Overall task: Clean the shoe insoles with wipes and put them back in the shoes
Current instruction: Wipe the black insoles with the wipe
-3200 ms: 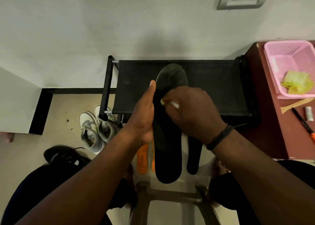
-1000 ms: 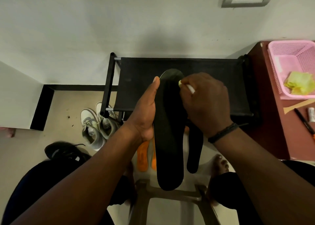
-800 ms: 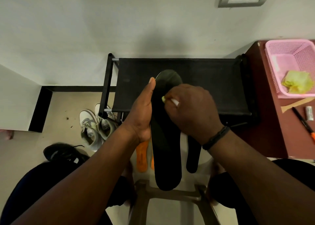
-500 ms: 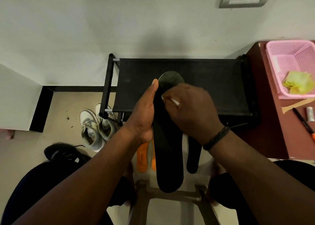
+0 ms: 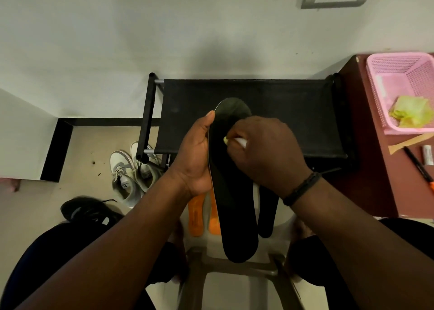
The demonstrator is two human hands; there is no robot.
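A long black insole (image 5: 234, 206) stands lengthwise in front of me, toe end up over the black shoe rack (image 5: 293, 112). My left hand (image 5: 196, 159) grips its left edge, thumb along the rim. My right hand (image 5: 263, 149) pinches a small yellow-white wipe (image 5: 234, 141) against the insole's upper face. Below lie two orange insoles (image 5: 196, 218) and another black insole (image 5: 267, 213) on a white stool. A pair of white sneakers (image 5: 126, 178) and a black shoe (image 5: 87, 209) sit on the floor at left.
A pink basket (image 5: 385, 74) holding crumpled yellow wipes (image 5: 411, 112) stands on a red-brown table (image 5: 366, 168) at right, with a wooden stick, a pen and a small tube beside it. The wall lies behind the rack.
My right hand has rubbed the wipe up to the insole's toe and back down to its upper middle. My left hand has kept its hold on the insole.
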